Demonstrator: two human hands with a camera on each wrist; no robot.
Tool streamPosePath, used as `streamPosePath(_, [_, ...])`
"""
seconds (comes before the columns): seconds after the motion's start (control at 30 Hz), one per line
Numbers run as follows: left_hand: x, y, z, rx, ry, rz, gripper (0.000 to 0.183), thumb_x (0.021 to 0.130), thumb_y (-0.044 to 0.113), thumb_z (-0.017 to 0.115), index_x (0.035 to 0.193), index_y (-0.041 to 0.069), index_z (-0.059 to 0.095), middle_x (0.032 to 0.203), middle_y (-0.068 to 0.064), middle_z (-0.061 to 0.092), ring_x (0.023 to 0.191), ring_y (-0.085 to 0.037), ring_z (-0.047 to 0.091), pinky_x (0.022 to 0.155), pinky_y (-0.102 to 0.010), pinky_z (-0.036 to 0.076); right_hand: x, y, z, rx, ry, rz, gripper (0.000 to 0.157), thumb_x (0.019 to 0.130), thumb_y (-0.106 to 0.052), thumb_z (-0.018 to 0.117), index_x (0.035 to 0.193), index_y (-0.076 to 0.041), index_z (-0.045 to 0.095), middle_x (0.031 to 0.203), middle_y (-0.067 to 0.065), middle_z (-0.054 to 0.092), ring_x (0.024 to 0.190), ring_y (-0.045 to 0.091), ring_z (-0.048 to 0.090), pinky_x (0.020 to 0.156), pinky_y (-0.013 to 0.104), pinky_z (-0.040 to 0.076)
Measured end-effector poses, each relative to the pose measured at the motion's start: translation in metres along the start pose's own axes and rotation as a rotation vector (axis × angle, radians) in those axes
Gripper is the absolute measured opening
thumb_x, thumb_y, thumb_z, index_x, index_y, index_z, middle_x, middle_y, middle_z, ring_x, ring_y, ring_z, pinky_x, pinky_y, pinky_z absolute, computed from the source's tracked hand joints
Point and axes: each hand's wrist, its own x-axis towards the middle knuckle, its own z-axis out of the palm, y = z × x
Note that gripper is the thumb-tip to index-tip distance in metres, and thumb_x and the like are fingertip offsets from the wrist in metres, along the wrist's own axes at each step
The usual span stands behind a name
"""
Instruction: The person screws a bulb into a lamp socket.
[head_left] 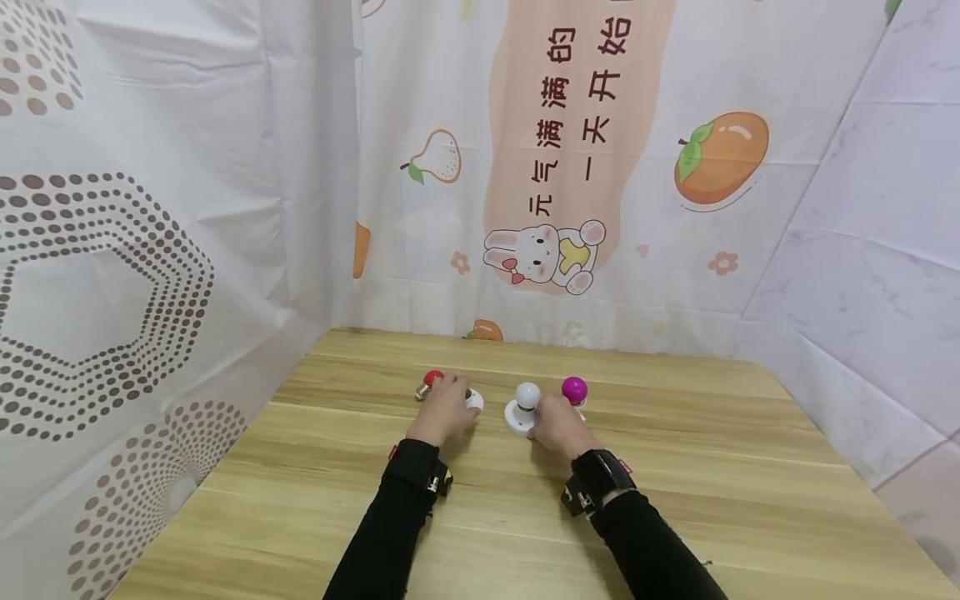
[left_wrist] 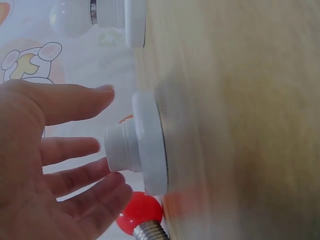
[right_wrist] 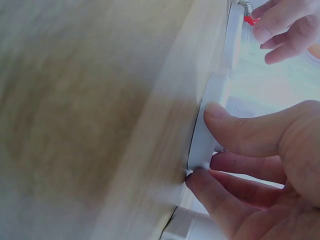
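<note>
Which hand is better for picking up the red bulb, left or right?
Probably the left hand: it is close to the red bulb, and its thumb and fingers are spread apart. The right hand is farther away and grips the white base under the white bulb.

Table [head_left: 480,533]: evenly bright in the head view — diffuse light, exact direction hard to tell.
Hand shadows: soft and faint, on the wood around left hand [head_left: 444,410] and right hand [head_left: 562,423].
Backdrop [right_wrist: 255,82]: washed out in the right wrist view, bluish-white glare.
Red bulb [left_wrist: 141,212]: smeared red reflection on the wood, left wrist view.
Wood grain: blurred in both wrist views — hazy, low contrast.
Head-view edges: wide-angle stretch.
</note>
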Motion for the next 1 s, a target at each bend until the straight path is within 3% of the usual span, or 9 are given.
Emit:
streamPosePath(0.2, [-0.002,0.003,0.001,-0.011,-0.037,-0.035,0.055,0.089,0.02,0.079,0.136,-0.001,0.059,0.13,-0.018,0.049,0.114,-0.032,0.047,0.093,-0.044,0.049,0.002,0.001,0.001,0.001,-0.01,0.01,0.023,0.07,-0.002,0.088,0.086,0.004,0.072,0.075,0.005,0.064,0.065,0.019,0.054,0.062,0.032,0.049])
streamPosePath(0.37, [-0.004,0.004,-0.001,0.009,-0.064,-0.032,0.041,0.089,0.013,0.074,0.125,-0.002,0.063,0.118,-0.016,0.051,0.105,-0.03,0.047,0.087,-0.043,0.048,0.003,0.001,0.001,0.001,-0.016,0.011,0.023,0.07,-0.001,0.088,0.083,0.003,0.07,0.073,0.004,0.061,0.065,0.019,0.052,0.061,0.031,0.047])
streamPosePath(0.53, [-0.005,0.003,-0.004,-0.018,-0.069,-0.02,0.032,0.091,0.008,0.068,0.122,-0.001,0.067,0.116,-0.015,0.058,0.108,-0.029,0.052,0.092,-0.044,0.047,0.002,0.001,0.002,-0.008,-0.015,0.008,0.024,0.07,-0.001,0.088,0.084,0.003,0.07,0.074,0.005,0.061,0.067,0.02,0.053,0.062,0.033,0.048])
streamPosePath(0.73, [-0.004,0.006,-0.007,-0.045,-0.062,0.042,0.031,0.095,0.011,0.066,0.123,-0.002,0.067,0.121,-0.016,0.064,0.116,-0.031,0.057,0.098,-0.046,0.048,0.001,0.002,0.003,-0.006,-0.011,0.013,0.023,0.07,-0.002,0.088,0.084,0.003,0.07,0.074,0.005,0.061,0.066,0.02,0.053,0.061,0.033,0.048])
streamPosePath(1.0, [-0.005,0.02,-0.022,-0.201,-0.061,0.089,0.034,0.098,0.019,0.064,0.129,0.004,0.068,0.132,-0.017,0.062,0.127,-0.033,0.054,0.101,-0.047,0.048,0.0,0.006,0.004,0.02,0.008,-0.011,0.021,0.073,-0.002,0.087,0.083,0.004,0.069,0.072,0.004,0.059,0.064,0.018,0.051,0.06,0.031,0.046])
